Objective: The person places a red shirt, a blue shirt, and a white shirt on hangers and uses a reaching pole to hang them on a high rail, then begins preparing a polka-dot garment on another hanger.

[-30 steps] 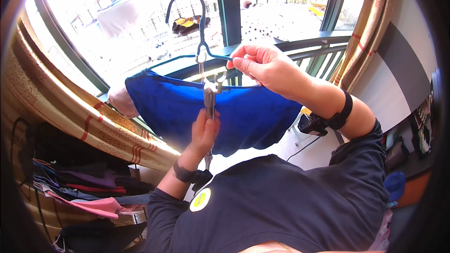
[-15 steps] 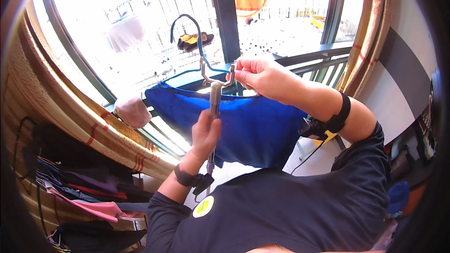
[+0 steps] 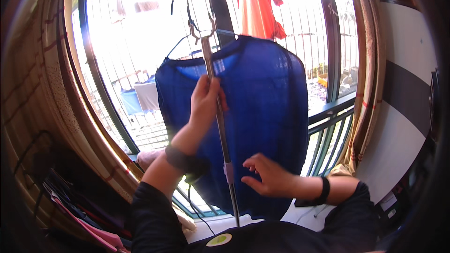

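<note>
My left hand (image 3: 206,96) is wrapped around the upper part of a metal clothes pole (image 3: 222,136). The pole's forked head (image 3: 202,30) carries a thin dark hanger (image 3: 180,42), its hook standing up to the left of the fork. From the hanger hangs a blue shirt (image 3: 262,103), spread out behind the pole. My right hand (image 3: 269,175) is apart from the pole, just right of its pale joint collar (image 3: 228,172), in front of the shirt's lower part. Its fingers are spread, thumb apart, with nothing between them.
Behind the shirt is a dark-framed window (image 3: 330,42) with a green railing (image 3: 330,112). An orange-red garment (image 3: 258,7) hangs outside. Patterned curtains (image 3: 368,65) flank the window. Clothes (image 3: 89,220) hang at the lower left. A white-and-grey panel (image 3: 408,75) stands right.
The pole has been raised with the hanger and blue shirt, which now hangs at full length. My right hand has let go at the fork and dropped to beside the lower pole. The view tilts up.
</note>
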Demonstrator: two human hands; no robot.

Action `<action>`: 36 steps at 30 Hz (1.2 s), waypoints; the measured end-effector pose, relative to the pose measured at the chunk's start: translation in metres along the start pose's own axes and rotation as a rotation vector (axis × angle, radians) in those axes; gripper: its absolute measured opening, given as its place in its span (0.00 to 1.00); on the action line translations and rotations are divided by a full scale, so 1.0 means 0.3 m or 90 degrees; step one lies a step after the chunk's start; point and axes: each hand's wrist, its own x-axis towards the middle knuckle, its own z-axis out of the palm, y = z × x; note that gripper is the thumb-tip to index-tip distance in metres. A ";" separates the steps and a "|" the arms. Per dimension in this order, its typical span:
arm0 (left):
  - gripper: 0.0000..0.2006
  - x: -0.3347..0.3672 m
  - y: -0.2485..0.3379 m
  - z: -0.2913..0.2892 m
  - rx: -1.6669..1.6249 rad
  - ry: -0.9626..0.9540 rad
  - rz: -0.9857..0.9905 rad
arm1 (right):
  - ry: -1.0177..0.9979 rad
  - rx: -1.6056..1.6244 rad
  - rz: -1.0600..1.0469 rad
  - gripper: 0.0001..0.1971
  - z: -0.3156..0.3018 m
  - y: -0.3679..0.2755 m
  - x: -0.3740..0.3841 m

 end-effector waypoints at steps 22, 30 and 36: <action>0.25 0.011 -0.093 -0.088 0.131 0.077 0.059 | 0.071 0.597 0.278 0.16 0.173 0.185 0.325; 0.31 -0.507 -0.559 -0.207 -0.038 -0.132 -0.180 | 0.138 0.543 0.206 0.16 0.052 0.179 0.781; 0.12 -0.464 -0.537 -0.251 -0.125 -0.018 -0.157 | 0.169 0.492 0.203 0.17 -0.019 0.178 1.149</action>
